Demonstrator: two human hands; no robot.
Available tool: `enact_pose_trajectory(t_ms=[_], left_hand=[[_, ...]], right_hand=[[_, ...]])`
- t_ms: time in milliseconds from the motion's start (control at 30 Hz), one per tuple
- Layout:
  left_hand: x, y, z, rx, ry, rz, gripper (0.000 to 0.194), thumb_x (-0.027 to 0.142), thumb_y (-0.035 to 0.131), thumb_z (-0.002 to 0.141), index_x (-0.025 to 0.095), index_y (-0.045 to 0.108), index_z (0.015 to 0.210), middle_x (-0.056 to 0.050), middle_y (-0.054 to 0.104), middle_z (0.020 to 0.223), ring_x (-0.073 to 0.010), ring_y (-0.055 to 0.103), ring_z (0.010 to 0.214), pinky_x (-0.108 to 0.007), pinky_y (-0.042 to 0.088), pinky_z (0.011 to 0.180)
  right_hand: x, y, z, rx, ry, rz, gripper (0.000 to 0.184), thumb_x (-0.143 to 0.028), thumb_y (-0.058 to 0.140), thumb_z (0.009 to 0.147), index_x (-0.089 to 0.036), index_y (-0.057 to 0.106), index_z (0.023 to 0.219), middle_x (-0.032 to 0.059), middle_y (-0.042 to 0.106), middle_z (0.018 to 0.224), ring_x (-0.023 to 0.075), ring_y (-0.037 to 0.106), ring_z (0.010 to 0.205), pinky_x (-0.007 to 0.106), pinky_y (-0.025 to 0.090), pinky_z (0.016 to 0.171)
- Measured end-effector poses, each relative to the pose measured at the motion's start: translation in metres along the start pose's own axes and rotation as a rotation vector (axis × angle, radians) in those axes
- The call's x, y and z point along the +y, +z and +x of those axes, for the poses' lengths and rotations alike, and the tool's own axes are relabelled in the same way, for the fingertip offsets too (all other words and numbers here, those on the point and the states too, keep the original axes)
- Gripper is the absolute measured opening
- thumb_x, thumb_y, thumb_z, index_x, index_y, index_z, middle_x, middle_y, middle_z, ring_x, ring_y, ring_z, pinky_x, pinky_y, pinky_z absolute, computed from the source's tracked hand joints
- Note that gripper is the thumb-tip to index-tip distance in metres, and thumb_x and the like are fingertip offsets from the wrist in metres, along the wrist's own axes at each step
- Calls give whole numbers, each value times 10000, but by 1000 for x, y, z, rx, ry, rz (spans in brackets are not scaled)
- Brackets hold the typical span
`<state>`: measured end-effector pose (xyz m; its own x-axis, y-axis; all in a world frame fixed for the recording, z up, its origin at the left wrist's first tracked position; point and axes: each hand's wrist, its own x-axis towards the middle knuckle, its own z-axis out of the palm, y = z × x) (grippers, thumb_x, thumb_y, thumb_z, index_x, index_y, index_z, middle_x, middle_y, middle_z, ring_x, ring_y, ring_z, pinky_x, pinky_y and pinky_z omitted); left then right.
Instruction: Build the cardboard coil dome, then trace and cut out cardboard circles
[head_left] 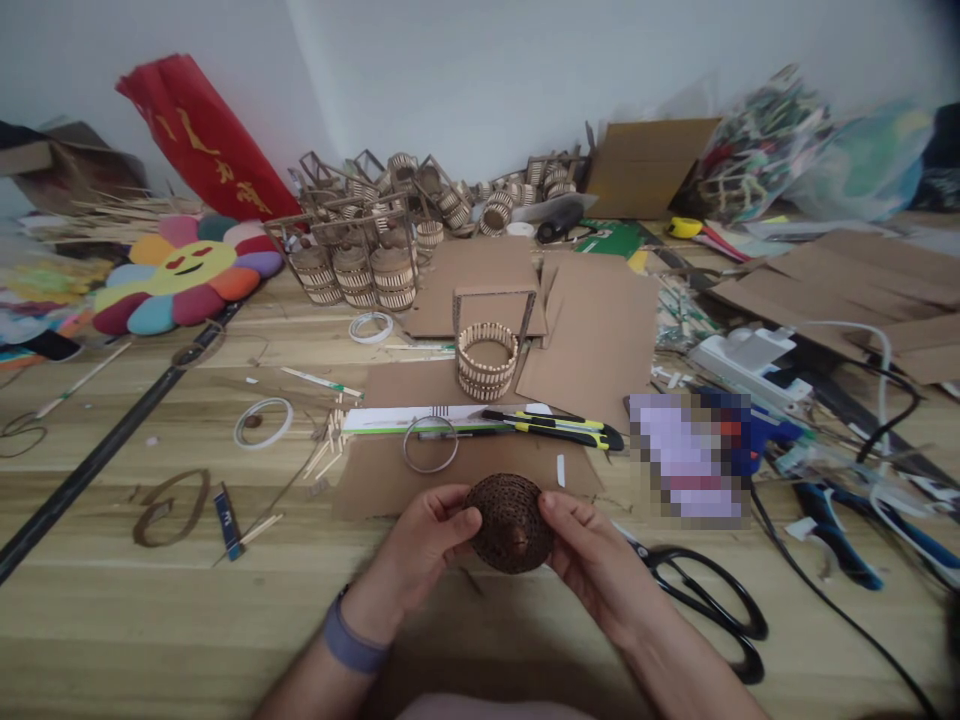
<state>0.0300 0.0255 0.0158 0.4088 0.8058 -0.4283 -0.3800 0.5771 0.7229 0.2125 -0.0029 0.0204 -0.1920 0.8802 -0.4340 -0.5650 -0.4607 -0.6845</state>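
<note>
Between my two hands is a small dark brown woven cone, like a miniature straw hat (pixel 512 520), its peak turned toward me. My left hand (pixel 435 535) pinches its left rim with thumb and fingers. The right rim is gripped by my right hand (pixel 589 545). Beyond it, a small basket (pixel 487 365) of pale and dark slats with a square handle stands upright on cardboard (pixel 405 480). A metal ring (pixel 430 445), a white ruler (pixel 397 419) and a yellow-black utility knife (pixel 555 427) lie between the basket and my hands.
Black-handled scissors (pixel 712 600) lie beside my right forearm, with blue-handled pliers (pixel 836 535) and a power strip (pixel 750 365) farther right. Several finished baskets (pixel 356 270) stand at the back left. A white ring (pixel 262 423) and a flower cushion (pixel 187 270) are on the left.
</note>
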Motion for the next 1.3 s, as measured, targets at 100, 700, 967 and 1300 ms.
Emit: enact_pose_trajectory(t_ms=[100, 700, 967, 1300], left_hand=[[0, -1, 0, -9, -4, -2, 486, 440, 959, 497, 132, 796, 835, -72, 769, 782, -157, 680, 705, -251, 534, 680], [-4, -1, 2, 39, 15, -3, 490, 415, 938, 557, 111, 761, 898, -113, 774, 880, -231, 720, 790, -344, 559, 748], [-5, 7, -1, 97, 56, -29, 480, 297, 963, 494, 131, 749, 889, -81, 778, 871, -206, 707, 777, -314, 530, 755], [-4, 6, 0, 61, 12, -45, 452, 271, 968, 458, 125, 771, 838, -70, 778, 817, -183, 693, 721, -299, 517, 738]], right_hand=[[2, -1, 1, 8, 11, 27, 327, -458, 884, 657, -165, 796, 771, 62, 769, 742, 165, 642, 663, 306, 500, 711], [3, -3, 6, 48, 37, 74, 337, -452, 893, 648, -168, 786, 795, 74, 785, 785, 191, 695, 706, 335, 545, 744], [5, 4, 4, 50, -5, 6, 345, -444, 912, 610, -173, 766, 765, 61, 764, 773, 189, 663, 694, 353, 545, 736], [4, 2, 3, 4, 73, -11, 340, -413, 915, 613, -152, 787, 790, 60, 758, 754, 164, 646, 690, 324, 515, 756]])
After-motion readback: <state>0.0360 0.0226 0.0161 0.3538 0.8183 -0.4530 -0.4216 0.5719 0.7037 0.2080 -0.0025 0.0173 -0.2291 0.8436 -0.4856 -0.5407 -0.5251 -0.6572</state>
